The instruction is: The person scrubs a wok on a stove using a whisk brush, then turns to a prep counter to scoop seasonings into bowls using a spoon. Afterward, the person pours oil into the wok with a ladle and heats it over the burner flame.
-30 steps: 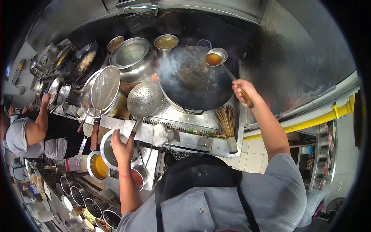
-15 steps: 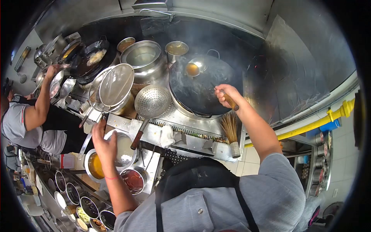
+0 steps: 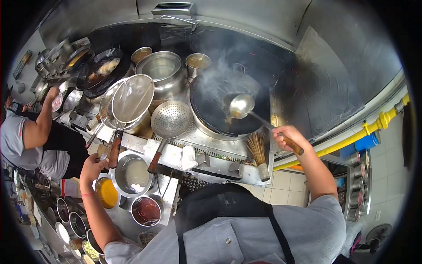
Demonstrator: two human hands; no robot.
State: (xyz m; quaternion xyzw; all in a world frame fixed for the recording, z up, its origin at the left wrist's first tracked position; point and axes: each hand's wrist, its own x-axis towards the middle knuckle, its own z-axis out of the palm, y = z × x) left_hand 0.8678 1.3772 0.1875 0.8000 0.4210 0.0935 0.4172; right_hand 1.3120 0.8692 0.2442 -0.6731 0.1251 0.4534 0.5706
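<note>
- The right hand (image 3: 288, 138) is closed around the wooden grip of the ladle (image 3: 241, 106), fingers clamped on it
- The ladle's bowl is over the right part of the wok (image 3: 210, 99), a little brown liquid showing near its lower edge; whether it touches the wok, I cannot tell
- Smoke (image 3: 224, 72) hangs over the wok, and a few orange sparks fleck the dark wall to its right
- The left hand (image 3: 94, 167) has its fingers curled just beside the strainer's wooden handle; whether they are clamped on anything, I cannot tell
- The strainer (image 3: 132, 99) leans up and left of the skimmer (image 3: 172, 119)
- The skimmer lies left of the wok, its handle pointing toward the person, over a white cloth (image 3: 171, 157)
- The brush (image 3: 256, 149) stands bristles up, in front of the wok
- Near the left hand are yellow liquid (image 3: 107, 193), cloudy liquid (image 3: 137, 176) and red sauce (image 3: 148, 210), each in its own vessel
- At far left, a co-worker (image 3: 28, 136) reaches toward other pans
</note>
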